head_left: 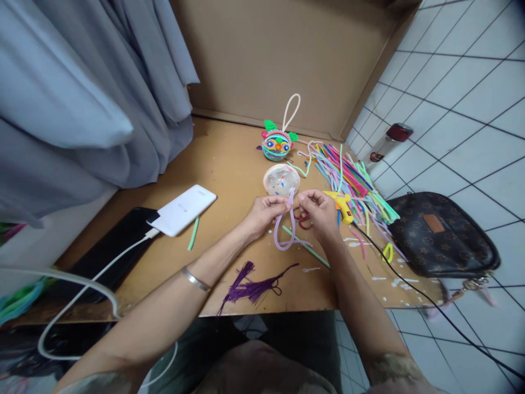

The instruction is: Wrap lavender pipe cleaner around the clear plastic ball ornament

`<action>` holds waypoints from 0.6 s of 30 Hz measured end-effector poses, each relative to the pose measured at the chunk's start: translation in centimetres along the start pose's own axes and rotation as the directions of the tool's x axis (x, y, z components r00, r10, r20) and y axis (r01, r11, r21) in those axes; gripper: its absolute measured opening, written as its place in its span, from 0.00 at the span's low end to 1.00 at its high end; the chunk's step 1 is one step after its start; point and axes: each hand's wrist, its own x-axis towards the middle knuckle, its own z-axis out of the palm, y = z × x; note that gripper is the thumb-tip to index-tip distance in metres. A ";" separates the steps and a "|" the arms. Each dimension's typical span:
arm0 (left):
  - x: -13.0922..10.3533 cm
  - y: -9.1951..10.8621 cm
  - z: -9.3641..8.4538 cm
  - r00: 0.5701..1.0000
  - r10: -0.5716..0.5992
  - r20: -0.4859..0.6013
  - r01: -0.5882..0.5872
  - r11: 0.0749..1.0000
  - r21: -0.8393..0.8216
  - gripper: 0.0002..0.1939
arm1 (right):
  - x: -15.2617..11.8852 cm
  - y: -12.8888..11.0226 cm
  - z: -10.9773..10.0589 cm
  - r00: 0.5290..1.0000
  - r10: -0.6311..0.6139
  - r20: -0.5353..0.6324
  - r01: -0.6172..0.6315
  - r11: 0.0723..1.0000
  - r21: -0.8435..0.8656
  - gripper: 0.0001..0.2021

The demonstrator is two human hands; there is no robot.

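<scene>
Pinching the lilac loop (276, 232) just on the near side of its fingertips, the L hand (264, 213) is nearly closed, w/ the R hand (322, 213) curled beside it (can't tell its grip tbh) + the clear dome (282, 178) just beyond both.

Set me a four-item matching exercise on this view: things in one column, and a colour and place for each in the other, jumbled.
Things
1. Tassels
2. Glue gun
3. Loop
4. Bag

Colour and place
A. yellow, beside the right hand
B. dark brown with a pattern, at the right end of the table
C. purple, lying near the table's front edge
D. lilac, hanging from the fingers of the left hand

Right pairs: 1-C, 2-A, 3-D, 4-B
</scene>
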 end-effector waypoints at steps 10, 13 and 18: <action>-0.1 -0.2 -0.1 1.000 -0.014 -0.006 0.014 1.000 0.027 0.15 | 0.4 0.5 0.1 0.965 -0.255 -0.066 0.257 0.966 0.019 0.18; -0.2 -0.1 0.0 1.000 -0.003 0.006 0.003 1.000 0.023 0.17 | 0.3 0.5 0.3 0.970 -0.240 -0.030 0.241 0.970 0.024 0.19; -0.1 -0.2 0.1 1.000 -0.009 0.008 0.009 1.000 0.012 0.19 | 0.2 0.4 0.3 0.975 -0.218 -0.037 0.218 0.976 -0.003 0.19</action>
